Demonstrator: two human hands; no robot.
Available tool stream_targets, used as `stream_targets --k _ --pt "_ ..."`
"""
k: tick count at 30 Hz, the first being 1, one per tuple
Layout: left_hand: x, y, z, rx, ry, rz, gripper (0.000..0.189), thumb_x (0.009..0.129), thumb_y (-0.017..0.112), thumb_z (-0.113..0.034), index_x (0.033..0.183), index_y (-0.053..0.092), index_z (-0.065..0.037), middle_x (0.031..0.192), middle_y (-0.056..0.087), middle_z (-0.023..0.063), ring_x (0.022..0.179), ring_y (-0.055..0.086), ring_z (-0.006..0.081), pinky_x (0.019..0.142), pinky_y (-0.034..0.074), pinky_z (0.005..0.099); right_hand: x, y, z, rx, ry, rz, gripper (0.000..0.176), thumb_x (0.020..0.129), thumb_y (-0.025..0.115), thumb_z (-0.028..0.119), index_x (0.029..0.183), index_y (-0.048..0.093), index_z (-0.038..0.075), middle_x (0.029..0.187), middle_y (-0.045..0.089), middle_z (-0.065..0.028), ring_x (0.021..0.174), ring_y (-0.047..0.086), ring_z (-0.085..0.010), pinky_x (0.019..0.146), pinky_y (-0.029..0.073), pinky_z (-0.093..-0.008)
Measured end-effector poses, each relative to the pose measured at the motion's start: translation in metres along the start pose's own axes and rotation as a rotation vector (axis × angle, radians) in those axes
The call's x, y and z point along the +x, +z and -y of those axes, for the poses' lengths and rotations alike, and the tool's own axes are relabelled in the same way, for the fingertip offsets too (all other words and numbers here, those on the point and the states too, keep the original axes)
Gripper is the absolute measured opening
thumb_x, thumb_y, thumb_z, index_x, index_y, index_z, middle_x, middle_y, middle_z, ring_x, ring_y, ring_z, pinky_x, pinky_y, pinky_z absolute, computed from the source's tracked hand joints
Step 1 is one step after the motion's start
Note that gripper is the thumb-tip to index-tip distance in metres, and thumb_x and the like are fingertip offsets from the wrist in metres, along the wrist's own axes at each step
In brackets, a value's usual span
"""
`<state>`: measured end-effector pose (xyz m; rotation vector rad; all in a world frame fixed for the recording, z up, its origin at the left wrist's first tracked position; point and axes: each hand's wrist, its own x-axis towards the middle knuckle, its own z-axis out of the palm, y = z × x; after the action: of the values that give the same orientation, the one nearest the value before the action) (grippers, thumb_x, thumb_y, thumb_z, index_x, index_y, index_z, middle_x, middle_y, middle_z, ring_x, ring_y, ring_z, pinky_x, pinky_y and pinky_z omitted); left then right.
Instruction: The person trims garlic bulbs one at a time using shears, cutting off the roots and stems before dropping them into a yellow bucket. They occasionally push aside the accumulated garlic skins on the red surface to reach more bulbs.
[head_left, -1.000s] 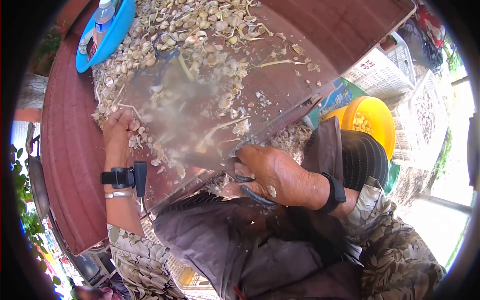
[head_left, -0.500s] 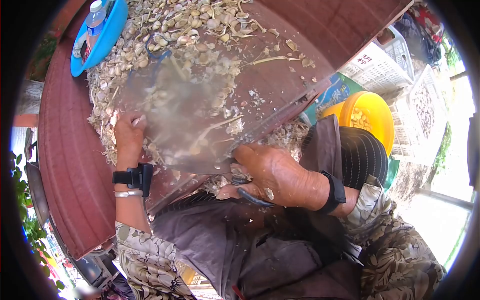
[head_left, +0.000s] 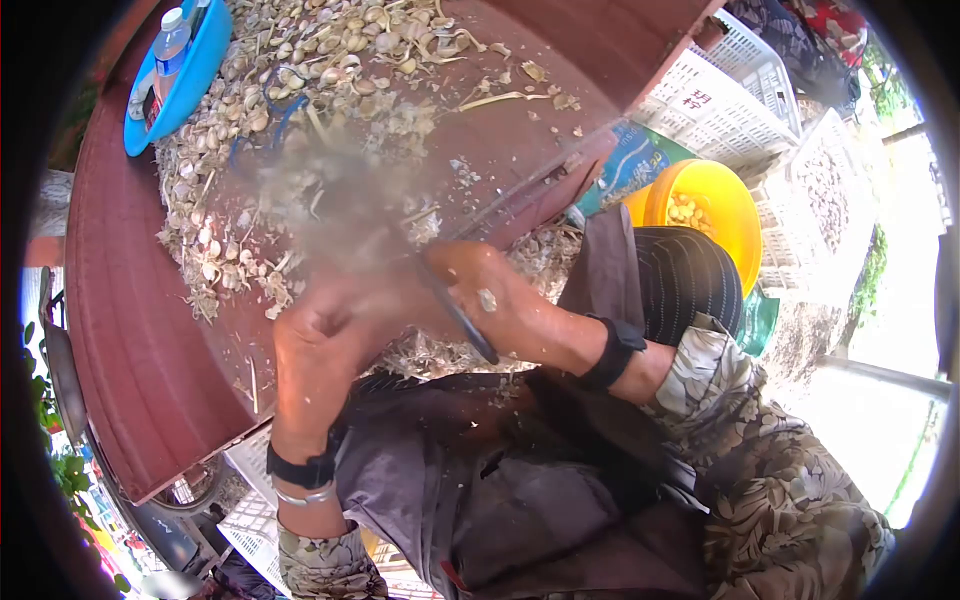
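My left hand is up against my right hand over the near edge of the dark red table; a pale blur hides its fingers. A slim, dark-handled tool is wrapped in my right hand, slanting down toward my lap, its working end hidden. Pale bits of skin stick to the back of the right hand. Beyond both hands spreads a heap of garlic cloves with loose skins and dry stalks.
At the far left, a blue basin holds a plastic bottle. A yellow bucket with peeled cloves stands to the right by my knee. White plastic crates are behind it. Garlic skins lie on my lap.
My left hand has come from the heap at the left to meet my right hand. My right hand has turned, so the tool's dark handle points more downward. The view has shifted slightly.
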<state>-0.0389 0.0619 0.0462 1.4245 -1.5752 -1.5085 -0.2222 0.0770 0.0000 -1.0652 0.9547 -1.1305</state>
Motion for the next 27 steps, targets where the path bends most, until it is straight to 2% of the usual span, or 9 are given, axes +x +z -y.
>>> stream_targets --k 3,6,9,12,15,18,19,22,27 --pt "-0.008 0.016 0.007 -0.096 0.256 -0.071 0.021 0.084 0.057 0.005 0.104 0.062 0.004 0.094 0.067 0.0085 0.079 0.062 0.0122 0.07 0.051 0.026 -0.003 0.001 0.006 0.343 0.15 0.132 0.027 0.086 0.068 0.027 0.077 0.061 0.004 0.063 0.056 0.0009 0.056 0.051 -0.0049 0.048 0.039 -0.0206" --pt "-0.013 0.019 0.014 -0.457 0.153 -0.009 0.025 0.087 0.065 -0.01 0.109 0.061 0.001 0.101 0.064 0.0089 0.082 0.06 0.0143 0.071 0.048 0.0255 0.0 -0.002 0.009 0.471 0.234 0.219 0.027 0.087 0.068 0.027 0.079 0.061 0.003 0.063 0.057 0.0004 0.055 0.053 -0.0066 0.048 0.04 -0.0198" --pt "-0.017 0.029 0.012 -0.629 0.125 -0.085 0.029 0.086 0.067 -0.012 0.111 0.06 0.0 0.098 0.063 0.009 0.071 0.056 0.0116 0.063 0.046 0.0215 -0.003 0.002 0.018 0.478 0.281 0.207 0.028 0.087 0.068 0.03 0.08 0.062 0.003 0.063 0.058 -0.0004 0.058 0.056 -0.0061 0.049 0.042 -0.0203" --pt "-0.019 0.031 0.015 -0.684 0.156 -0.217 0.026 0.085 0.067 -0.008 0.108 0.06 0.0 0.094 0.062 0.0081 0.066 0.05 0.0083 0.059 0.042 0.0176 -0.004 -0.008 0.02 0.261 0.21 0.271 0.032 0.086 0.068 0.031 0.078 0.062 0.001 0.064 0.062 -0.0075 0.055 0.059 -0.0181 0.051 0.046 -0.0274" --pt "-0.023 0.025 0.009 -0.676 0.159 -0.292 0.021 0.084 0.064 -0.004 0.104 0.06 0.0 0.094 0.062 0.0079 0.065 0.047 0.0064 0.057 0.038 0.0159 -0.007 -0.01 0.003 -0.428 -0.217 0.093 0.039 0.084 0.068 0.034 0.085 0.059 -0.003 0.076 0.063 -0.0179 0.066 0.061 -0.0353 0.061 0.05 -0.0397" --pt "-0.025 0.014 0.016 -0.485 0.234 -0.38 0.017 0.083 0.062 -0.001 0.1 0.059 0.001 0.095 0.062 0.0075 0.065 0.045 0.0053 0.058 0.038 0.0155 -0.016 -0.014 0.004 -0.787 -0.395 0.115 0.047 0.081 0.069 0.038 0.095 0.053 -0.005 0.088 0.06 -0.0247 0.082 0.058 -0.0454 0.072 0.048 -0.0479" --pt "-0.028 0.01 0.018 -0.402 0.268 -0.383 0.018 0.084 0.062 0.0 0.102 0.058 0.003 0.097 0.063 0.0091 0.071 0.052 0.0067 0.065 0.043 0.0162 -0.017 -0.016 0.006 -0.881 -0.308 0.179 0.052 0.077 0.071 0.038 0.099 0.049 -0.004 0.093 0.058 -0.0247 0.092 0.058 -0.043 0.076 0.047 -0.0495" --pt "-0.031 0.011 0.015 -0.283 0.25 -0.466 0.021 0.082 0.058 0.009 0.102 0.059 0.004 0.095 0.063 0.0063 0.084 0.059 0.0094 0.079 0.047 0.0231 -0.018 -0.016 0.003 -0.961 -0.367 0.102 0.051 0.077 0.071 0.043 0.095 0.049 0.001 0.087 0.056 -0.0215 0.084 0.056 -0.0426 0.069 0.047 -0.0464" --pt "-0.037 0.006 0.013 -0.165 0.228 -0.464 0.02 0.082 0.061 0.008 0.101 0.059 0.004 0.094 0.062 0.0045 0.084 0.057 0.0071 0.076 0.046 0.0199 -0.018 -0.017 0.009 -1.006 -0.231 0.238 0.05 0.077 0.072 0.041 0.097 0.048 0.002 0.081 0.059 -0.0213 0.08 0.058 -0.0434 0.065 0.046 -0.0483"
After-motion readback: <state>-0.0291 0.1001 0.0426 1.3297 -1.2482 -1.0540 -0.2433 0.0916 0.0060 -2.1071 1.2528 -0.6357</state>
